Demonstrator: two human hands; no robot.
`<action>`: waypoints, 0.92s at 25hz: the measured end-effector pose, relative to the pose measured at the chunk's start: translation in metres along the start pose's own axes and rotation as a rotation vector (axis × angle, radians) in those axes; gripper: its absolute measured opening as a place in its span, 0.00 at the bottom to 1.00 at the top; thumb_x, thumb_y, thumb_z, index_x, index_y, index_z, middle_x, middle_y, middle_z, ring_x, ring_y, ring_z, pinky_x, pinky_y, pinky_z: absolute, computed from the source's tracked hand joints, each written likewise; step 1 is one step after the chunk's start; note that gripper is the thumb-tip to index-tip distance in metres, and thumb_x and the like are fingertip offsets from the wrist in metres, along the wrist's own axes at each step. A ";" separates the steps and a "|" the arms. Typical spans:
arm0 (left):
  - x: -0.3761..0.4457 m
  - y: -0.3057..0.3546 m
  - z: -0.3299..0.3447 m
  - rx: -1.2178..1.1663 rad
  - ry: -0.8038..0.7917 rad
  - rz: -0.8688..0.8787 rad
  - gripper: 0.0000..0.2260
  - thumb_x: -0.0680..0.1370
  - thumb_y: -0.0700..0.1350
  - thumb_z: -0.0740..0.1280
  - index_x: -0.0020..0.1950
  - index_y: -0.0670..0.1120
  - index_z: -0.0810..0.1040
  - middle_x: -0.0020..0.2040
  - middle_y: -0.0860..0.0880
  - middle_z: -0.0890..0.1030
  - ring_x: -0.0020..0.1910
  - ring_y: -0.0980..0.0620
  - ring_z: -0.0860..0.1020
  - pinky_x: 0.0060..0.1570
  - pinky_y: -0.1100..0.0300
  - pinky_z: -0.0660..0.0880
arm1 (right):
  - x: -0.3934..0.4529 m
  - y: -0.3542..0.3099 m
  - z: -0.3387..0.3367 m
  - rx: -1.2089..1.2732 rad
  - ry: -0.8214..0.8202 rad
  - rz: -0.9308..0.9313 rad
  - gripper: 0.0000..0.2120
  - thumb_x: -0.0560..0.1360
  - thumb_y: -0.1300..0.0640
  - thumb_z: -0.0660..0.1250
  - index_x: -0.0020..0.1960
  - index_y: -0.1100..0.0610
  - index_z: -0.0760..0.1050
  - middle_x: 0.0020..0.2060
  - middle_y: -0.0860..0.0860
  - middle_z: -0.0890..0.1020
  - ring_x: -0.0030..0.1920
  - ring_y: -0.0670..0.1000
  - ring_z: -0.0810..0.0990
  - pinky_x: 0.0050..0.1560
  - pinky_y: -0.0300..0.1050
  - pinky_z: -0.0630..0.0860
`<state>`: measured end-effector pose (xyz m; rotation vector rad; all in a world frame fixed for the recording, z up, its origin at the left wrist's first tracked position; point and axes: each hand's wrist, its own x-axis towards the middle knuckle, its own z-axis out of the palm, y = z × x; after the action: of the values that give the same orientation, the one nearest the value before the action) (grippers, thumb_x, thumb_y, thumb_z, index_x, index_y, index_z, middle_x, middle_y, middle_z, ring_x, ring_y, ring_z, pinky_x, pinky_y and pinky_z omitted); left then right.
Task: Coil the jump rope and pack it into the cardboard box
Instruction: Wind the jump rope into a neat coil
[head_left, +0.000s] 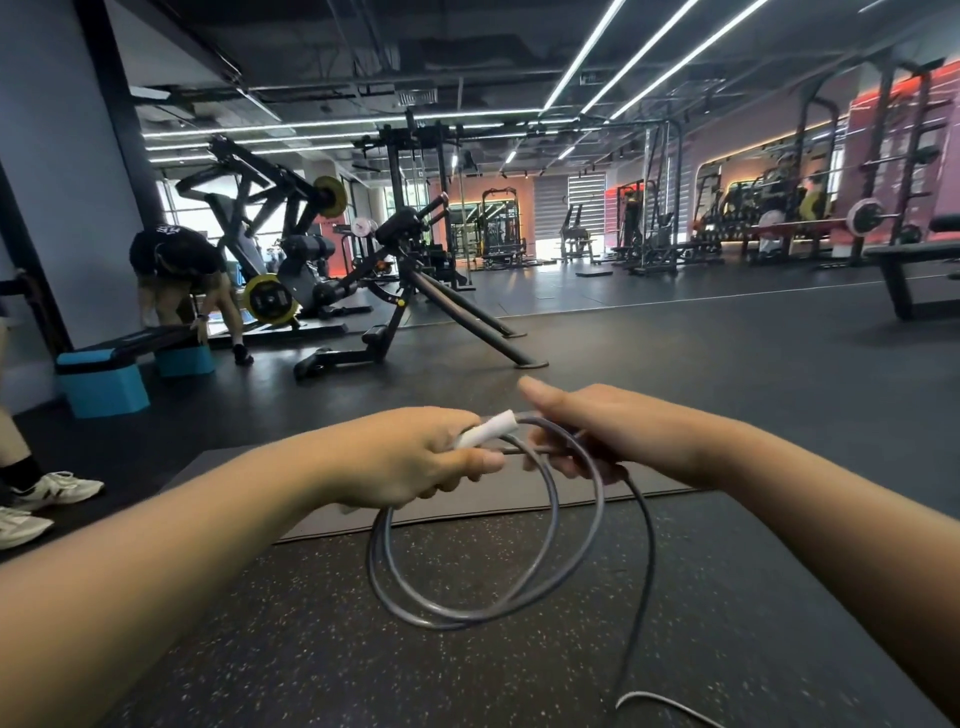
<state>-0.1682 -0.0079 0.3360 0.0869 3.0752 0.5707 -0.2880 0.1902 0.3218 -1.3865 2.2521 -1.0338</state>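
A grey jump rope (470, 618) hangs in a few loops in front of me, above the speckled floor. My left hand (400, 457) grips the rope's white handle (485, 430) together with the top of the loops. My right hand (608, 431) holds a strand of the rope just to the right of the handle, thumb raised. From the right hand a loose length (644, 587) drops down and trails along the floor at the lower right. No cardboard box is in view.
A dark mat (519, 499) lies under my hands. A person (176, 275) bends over a blue step platform (104, 374) at the left. Someone's white shoes (52, 488) stand at the far left edge. Gym machines (395, 270) and a bench (914, 265) stand farther back.
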 end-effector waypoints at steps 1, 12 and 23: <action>-0.004 -0.005 -0.001 -0.037 0.018 -0.010 0.12 0.82 0.55 0.62 0.52 0.47 0.75 0.35 0.53 0.74 0.29 0.58 0.70 0.28 0.67 0.69 | -0.006 0.008 -0.005 0.040 -0.017 0.051 0.34 0.78 0.28 0.53 0.35 0.53 0.79 0.29 0.52 0.70 0.32 0.53 0.66 0.39 0.49 0.69; -0.005 -0.019 0.033 -1.381 0.693 -0.062 0.10 0.83 0.50 0.63 0.46 0.45 0.69 0.31 0.52 0.68 0.26 0.56 0.64 0.25 0.61 0.69 | -0.037 0.108 0.039 0.371 0.046 0.240 0.29 0.73 0.34 0.70 0.31 0.52 0.60 0.26 0.53 0.62 0.27 0.52 0.61 0.35 0.47 0.69; -0.005 -0.027 0.039 -0.610 0.563 -0.099 0.21 0.81 0.61 0.55 0.48 0.44 0.72 0.32 0.55 0.68 0.29 0.55 0.67 0.33 0.55 0.70 | 0.000 0.052 0.053 0.933 0.125 0.015 0.33 0.77 0.29 0.58 0.67 0.54 0.76 0.35 0.49 0.69 0.35 0.50 0.56 0.33 0.45 0.54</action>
<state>-0.1640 -0.0191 0.2900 -0.2766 3.1804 1.7453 -0.2904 0.1820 0.2482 -0.8871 1.4539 -1.8561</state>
